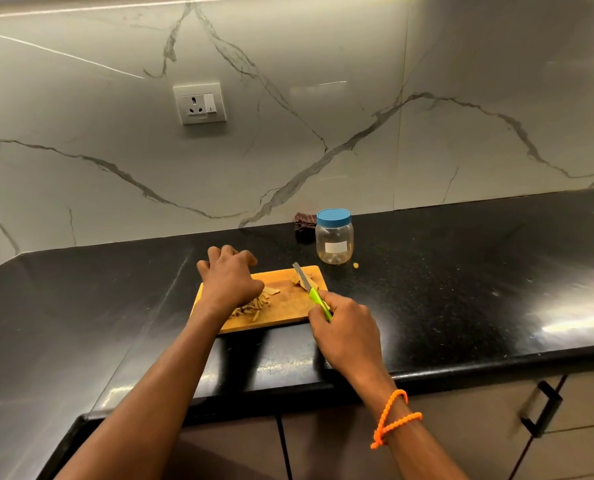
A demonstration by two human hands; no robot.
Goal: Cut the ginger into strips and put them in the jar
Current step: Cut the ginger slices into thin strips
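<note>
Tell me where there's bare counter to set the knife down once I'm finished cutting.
Bare black counter stretches right of the cutting board and jar, out to the wall. More lies left of the board, toward the corner. The board itself is crowded: ginger strips, an uncut piece, both hands. A cloth sits behind the jar, a scrap beside it.

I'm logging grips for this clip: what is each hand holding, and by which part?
The right hand grips the knife by its green handle. The left hand hangs over the cutting board with curled fingers; whether it holds any ginger cannot be told.
</note>
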